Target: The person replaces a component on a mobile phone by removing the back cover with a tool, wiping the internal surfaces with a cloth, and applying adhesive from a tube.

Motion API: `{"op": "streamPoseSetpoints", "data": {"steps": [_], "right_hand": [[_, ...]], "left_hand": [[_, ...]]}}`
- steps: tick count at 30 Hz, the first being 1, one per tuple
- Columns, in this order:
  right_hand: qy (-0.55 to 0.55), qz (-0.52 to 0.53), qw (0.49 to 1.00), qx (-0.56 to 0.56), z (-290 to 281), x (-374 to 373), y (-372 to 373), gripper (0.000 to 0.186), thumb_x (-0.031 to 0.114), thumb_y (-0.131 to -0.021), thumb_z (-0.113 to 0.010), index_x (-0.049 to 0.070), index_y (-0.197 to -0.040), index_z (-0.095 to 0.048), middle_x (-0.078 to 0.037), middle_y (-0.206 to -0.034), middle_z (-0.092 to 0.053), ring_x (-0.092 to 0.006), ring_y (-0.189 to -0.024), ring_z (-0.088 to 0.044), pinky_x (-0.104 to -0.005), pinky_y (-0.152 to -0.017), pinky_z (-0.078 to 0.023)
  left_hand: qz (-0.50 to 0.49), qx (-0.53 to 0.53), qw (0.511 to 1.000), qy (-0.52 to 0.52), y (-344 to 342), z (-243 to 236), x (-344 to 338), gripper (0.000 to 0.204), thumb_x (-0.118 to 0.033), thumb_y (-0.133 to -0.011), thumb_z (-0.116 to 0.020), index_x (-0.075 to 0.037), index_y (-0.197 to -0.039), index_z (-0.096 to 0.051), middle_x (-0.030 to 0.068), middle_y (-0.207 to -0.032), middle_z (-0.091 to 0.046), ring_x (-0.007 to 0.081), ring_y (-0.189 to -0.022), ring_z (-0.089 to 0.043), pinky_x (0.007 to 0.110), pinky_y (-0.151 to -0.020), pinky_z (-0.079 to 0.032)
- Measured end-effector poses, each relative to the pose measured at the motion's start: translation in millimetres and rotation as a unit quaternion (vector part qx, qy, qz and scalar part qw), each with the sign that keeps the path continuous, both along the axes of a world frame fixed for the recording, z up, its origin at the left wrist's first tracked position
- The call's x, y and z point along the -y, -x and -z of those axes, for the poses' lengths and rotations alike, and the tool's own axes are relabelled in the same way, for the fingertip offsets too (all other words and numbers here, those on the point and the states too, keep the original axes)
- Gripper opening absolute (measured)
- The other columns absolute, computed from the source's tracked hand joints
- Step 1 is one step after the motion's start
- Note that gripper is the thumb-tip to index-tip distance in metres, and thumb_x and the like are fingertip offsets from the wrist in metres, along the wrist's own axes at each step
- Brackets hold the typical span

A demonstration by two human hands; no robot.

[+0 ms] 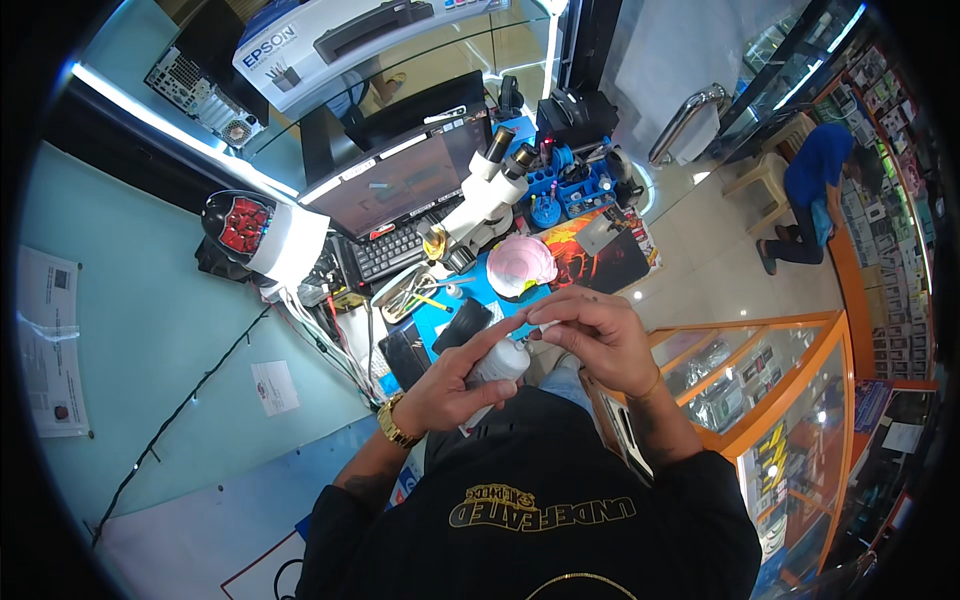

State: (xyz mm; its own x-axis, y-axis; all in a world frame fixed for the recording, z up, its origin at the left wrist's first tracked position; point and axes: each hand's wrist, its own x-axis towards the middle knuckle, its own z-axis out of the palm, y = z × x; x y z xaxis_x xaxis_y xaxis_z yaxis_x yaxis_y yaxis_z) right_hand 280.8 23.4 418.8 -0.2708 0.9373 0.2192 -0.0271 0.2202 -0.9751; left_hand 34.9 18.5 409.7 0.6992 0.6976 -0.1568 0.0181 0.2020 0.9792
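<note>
My left hand (455,392), with a gold watch at its wrist, is wrapped round a whitish bottle (497,364) held close to my body. Its index finger stretches along the bottle toward the top. My right hand (603,343) is closed in a pinch just above the bottle, its fingertips meeting those of the left. A small white bit shows between the pinched fingers, too small to name. Beyond the hands, a pink round container (521,263) rests on a blue work mat (430,323). Nearest the left hand lies a black phone (462,325).
A white microscope (484,200) stands behind the mat, by a keyboard (389,251) and monitor (400,178). Blue tool holders (575,192) fill the back right. A glass display case (750,370) with orange edges is at right. A person in blue (815,180) crouches farther off.
</note>
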Motion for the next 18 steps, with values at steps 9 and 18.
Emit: {"op": "streamPoseSetpoints", "data": {"steps": [9,18], "right_hand": [[0.007,0.002,1.0,-0.007,1.6,2.7,-0.1,0.018,0.0,-0.092,-0.069,0.0,-0.109,-0.074,-0.012,-0.106,-0.075,-0.0188,-0.091,-0.072,-0.03,-0.08,-0.056],[-0.029,-0.006,0.999,0.034,-1.2,2.2,-0.3,0.019,0.0,-0.091,-0.07,0.0,-0.109,-0.074,-0.012,-0.106,-0.074,-0.0216,-0.091,-0.072,-0.0311,-0.08,-0.056]], "left_hand": [[0.004,0.009,1.0,-0.004,0.8,4.9,1.5,0.073,-0.019,-0.098,-0.068,-0.013,-0.161,-0.032,0.0053,-0.098,-0.068,0.0115,-0.077,-0.066,0.029,-0.074,-0.055],[0.011,0.004,1.0,-0.011,3.3,7.3,0.4,0.075,-0.021,-0.097,-0.069,-0.013,-0.161,-0.031,0.0061,-0.098,-0.068,0.0121,-0.077,-0.067,0.03,-0.073,-0.055]]}}
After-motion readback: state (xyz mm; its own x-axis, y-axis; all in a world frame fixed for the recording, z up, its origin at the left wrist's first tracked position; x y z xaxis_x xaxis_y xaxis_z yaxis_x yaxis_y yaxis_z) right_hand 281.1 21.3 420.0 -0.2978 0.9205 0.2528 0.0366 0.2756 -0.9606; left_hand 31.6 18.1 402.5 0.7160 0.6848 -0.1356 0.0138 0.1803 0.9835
